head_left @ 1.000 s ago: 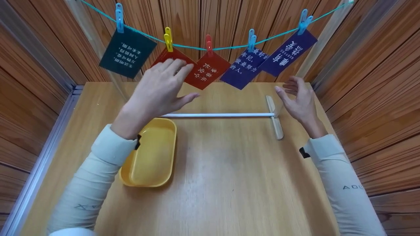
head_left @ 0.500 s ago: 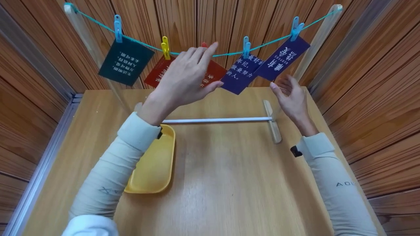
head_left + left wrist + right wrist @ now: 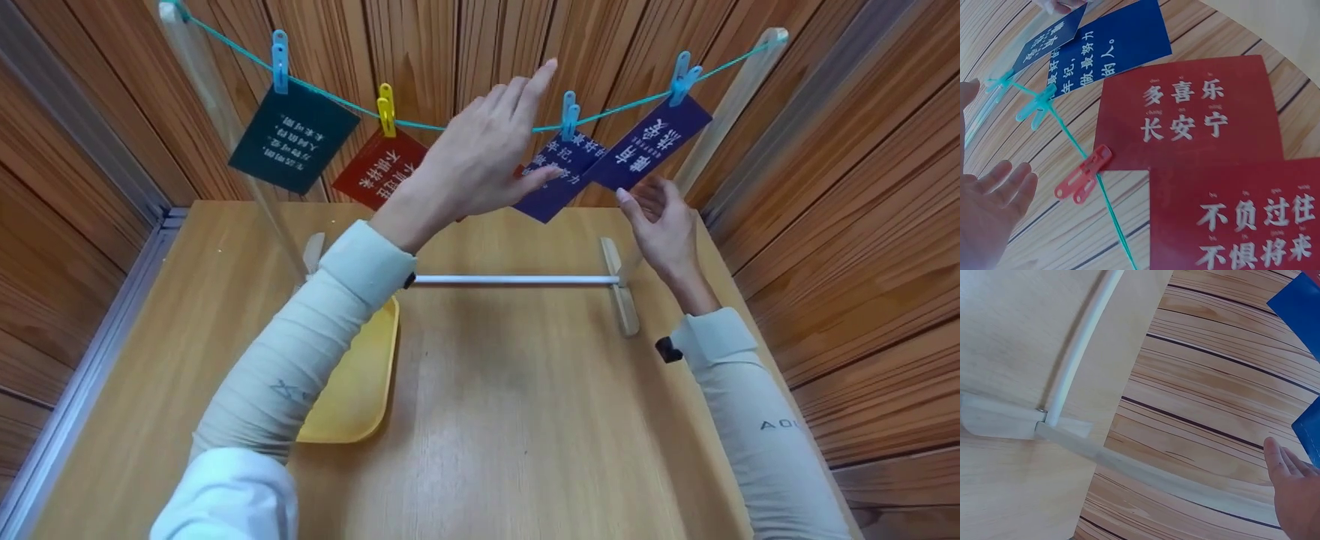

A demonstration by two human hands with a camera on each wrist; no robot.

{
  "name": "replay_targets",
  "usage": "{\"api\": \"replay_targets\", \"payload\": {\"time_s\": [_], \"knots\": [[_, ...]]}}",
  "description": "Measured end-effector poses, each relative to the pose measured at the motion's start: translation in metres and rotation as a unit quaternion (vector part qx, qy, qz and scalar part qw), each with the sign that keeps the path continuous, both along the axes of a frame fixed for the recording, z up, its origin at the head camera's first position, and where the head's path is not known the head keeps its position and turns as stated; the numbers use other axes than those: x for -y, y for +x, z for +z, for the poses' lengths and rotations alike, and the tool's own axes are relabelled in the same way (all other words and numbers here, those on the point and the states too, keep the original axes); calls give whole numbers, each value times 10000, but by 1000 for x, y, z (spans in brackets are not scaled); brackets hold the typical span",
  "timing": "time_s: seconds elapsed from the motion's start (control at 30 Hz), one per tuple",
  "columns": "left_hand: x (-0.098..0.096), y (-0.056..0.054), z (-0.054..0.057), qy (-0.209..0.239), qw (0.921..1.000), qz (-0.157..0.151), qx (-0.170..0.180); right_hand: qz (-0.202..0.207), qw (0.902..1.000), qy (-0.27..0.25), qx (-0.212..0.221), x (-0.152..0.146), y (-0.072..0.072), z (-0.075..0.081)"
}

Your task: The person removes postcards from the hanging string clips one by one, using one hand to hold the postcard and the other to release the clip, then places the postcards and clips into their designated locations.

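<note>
My left hand (image 3: 480, 154) is raised in front of the teal line, its fingers extended and holding nothing. In the head view it hides the red clothespin and most of one red card. The left wrist view shows that red clothespin (image 3: 1086, 174) clipping the red card (image 3: 1185, 112) to the line, apart from the hand (image 3: 994, 208). Close below a purple card (image 3: 649, 142) is my right hand (image 3: 664, 232), fingers loosely bent at its lower corner; whether they touch it is unclear. A second purple card (image 3: 551, 184) hangs beside it from a blue clothespin (image 3: 570, 116).
A dark green card (image 3: 292, 139) hangs at left from a blue clothespin (image 3: 280, 64), and another red card (image 3: 379, 169) from a yellow one (image 3: 386, 111). Wooden posts (image 3: 739, 97) joined by a white rod (image 3: 517, 280) carry the line. A yellow tray (image 3: 360, 382) sits partly under my left forearm.
My left hand has moved right and up, from in front of one red card to across the other. The right hand has shifted slightly toward the purple card's lower corner.
</note>
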State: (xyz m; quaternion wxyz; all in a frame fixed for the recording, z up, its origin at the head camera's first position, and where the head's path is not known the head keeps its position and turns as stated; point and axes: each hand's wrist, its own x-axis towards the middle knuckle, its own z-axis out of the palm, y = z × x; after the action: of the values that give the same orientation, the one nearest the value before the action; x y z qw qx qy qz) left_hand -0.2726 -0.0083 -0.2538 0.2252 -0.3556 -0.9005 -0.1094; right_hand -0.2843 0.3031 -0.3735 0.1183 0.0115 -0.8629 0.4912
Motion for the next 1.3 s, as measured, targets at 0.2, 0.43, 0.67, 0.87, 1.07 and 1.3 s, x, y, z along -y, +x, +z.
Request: {"api": "replay_targets", "payload": {"time_s": [0.2, 0.43, 0.67, 0.87, 1.07, 1.3], "knots": [[-16, -8, 3, -55, 10000, 36, -15, -143, 9996, -138, -225, 1, -6, 0], [-30, -14, 15, 87, 9992, 164, 361, -403, 9920, -1192, 9, 5, -18, 8], [-51, -19, 32, 64, 9976, 133, 675, -112, 9659, -2582, -164, 8, -23, 7], [-74, -20, 43, -147, 9982, -51, 576, -14, 9554, -2926, -391, 8, -22, 9], [-96, -28, 49, -232, 9960, 149, 851, -247, 9430, -3292, -413, 9, -23, 10], [-115, -37, 56, -111, 9947, 219, 997, -372, 9257, -3746, -371, 10, -29, 15]]}}
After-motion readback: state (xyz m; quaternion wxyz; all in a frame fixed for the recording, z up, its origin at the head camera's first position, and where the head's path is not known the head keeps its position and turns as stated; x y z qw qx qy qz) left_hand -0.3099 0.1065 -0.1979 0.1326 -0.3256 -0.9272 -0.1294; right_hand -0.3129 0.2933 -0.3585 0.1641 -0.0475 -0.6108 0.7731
